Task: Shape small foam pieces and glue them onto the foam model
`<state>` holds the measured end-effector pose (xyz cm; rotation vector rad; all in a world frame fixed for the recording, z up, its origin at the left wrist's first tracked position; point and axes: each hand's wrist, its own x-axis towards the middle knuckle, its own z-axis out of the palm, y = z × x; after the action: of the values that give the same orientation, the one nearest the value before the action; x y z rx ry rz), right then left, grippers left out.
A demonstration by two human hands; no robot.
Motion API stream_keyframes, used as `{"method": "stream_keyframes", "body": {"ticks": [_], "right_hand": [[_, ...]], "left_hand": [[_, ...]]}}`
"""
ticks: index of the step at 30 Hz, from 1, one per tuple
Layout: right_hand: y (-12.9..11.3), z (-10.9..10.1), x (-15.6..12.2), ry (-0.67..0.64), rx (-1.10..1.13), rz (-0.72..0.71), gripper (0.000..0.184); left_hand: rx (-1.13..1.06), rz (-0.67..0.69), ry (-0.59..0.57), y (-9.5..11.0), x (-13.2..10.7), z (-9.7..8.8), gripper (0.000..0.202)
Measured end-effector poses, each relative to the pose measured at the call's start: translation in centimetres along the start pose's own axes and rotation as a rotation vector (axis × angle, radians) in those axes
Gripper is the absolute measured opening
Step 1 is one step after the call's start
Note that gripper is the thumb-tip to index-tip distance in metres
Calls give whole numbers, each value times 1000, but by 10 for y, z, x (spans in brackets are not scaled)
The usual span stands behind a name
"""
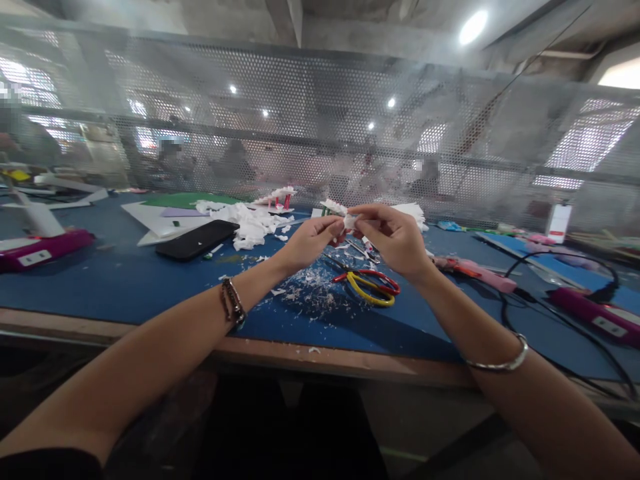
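The left hand [316, 239] and right hand [400, 240] pinched a white piece [349, 221] — fingers [334, 231] nearly closed, forearms [167, 343] angled inward over the table [125, 280].

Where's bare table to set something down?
Bare blue tabletop between the left purple power strip, the flat black object and the left forearm; also a shadowed patch between the red-and-yellow-handled tool and the right forearm. Crowded: below the held white piece, where white scraps lie; and beyond the right forearm, around the pink tool.
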<state>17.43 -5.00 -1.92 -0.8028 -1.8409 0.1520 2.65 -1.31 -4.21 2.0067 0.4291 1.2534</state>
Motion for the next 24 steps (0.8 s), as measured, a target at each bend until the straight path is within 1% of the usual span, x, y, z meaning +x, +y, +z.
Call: {"method": "stream_keyframes", "body": {"ticks": [4,8,10,12,15,18,21,24], "right_hand": [[0,-4,0,-54,-79,-108,13],[2,-8,1,-137,-221,-239,11],[2,-10,2,-152,-268,-279,12],[1,-12,3,-163,-288,-292,13],[-1,-14,4,-217,-325,-300,15],[-2,-16,5,-246,-359,-306,17],[0,-16,5,-228,-366,-297,16],[2,-17,4,-195,-371,-282,12]], "left_hand": [[-29,0,-23,-1,0,0,25],[-54,-59,-64,0,0,0,22],[-47,-71,-74,-1,0,-1,23],[-38,-68,-79,-2,1,-1,24],[-56,-65,-81,-5,2,-3,25],[-78,-93,-95,-6,3,-4,23],[-73,-119,-120,-5,3,-4,23],[-49,-117,-138,-5,2,-4,23]]}}
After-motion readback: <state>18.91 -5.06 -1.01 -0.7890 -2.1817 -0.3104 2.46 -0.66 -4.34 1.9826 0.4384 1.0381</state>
